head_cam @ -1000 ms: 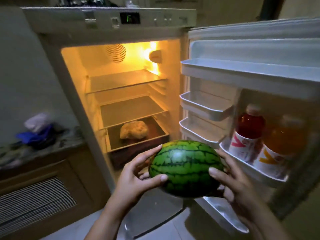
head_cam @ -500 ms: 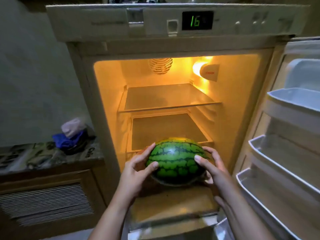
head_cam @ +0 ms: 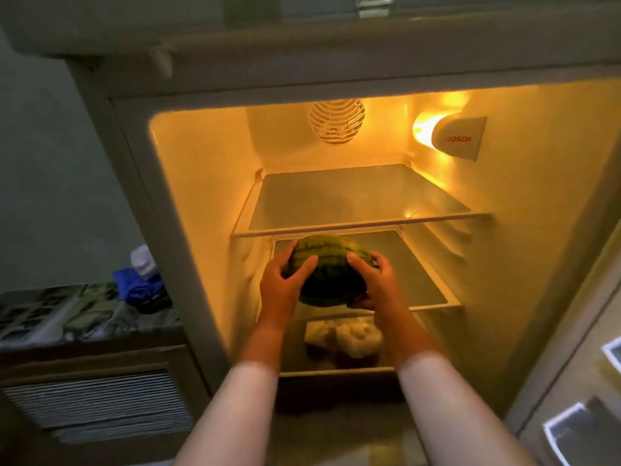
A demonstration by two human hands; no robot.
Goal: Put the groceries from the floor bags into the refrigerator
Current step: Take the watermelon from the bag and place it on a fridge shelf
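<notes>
A round striped green watermelon [head_cam: 331, 270] is at the front left of the refrigerator's middle glass shelf [head_cam: 426, 280]. My left hand [head_cam: 284, 280] grips its left side with the fingers curled over the rind. My right hand [head_cam: 376, 280] grips its right side, thumb on top. Whether the melon rests on the shelf or hangs just above it is unclear. The refrigerator [head_cam: 208, 203] stands open and lit from inside.
The top glass shelf [head_cam: 356, 200] is bare. A pale bagged item [head_cam: 349, 338] lies in the bottom drawer. Door bins [head_cam: 584, 432] show at the lower right. A counter [head_cam: 84, 317] with a blue and white bundle [head_cam: 141, 280] stands to the left.
Both hands have carried the watermelon from in front of the fridge up and inward onto the middle shelf level. The view has moved closer to the fridge interior.
</notes>
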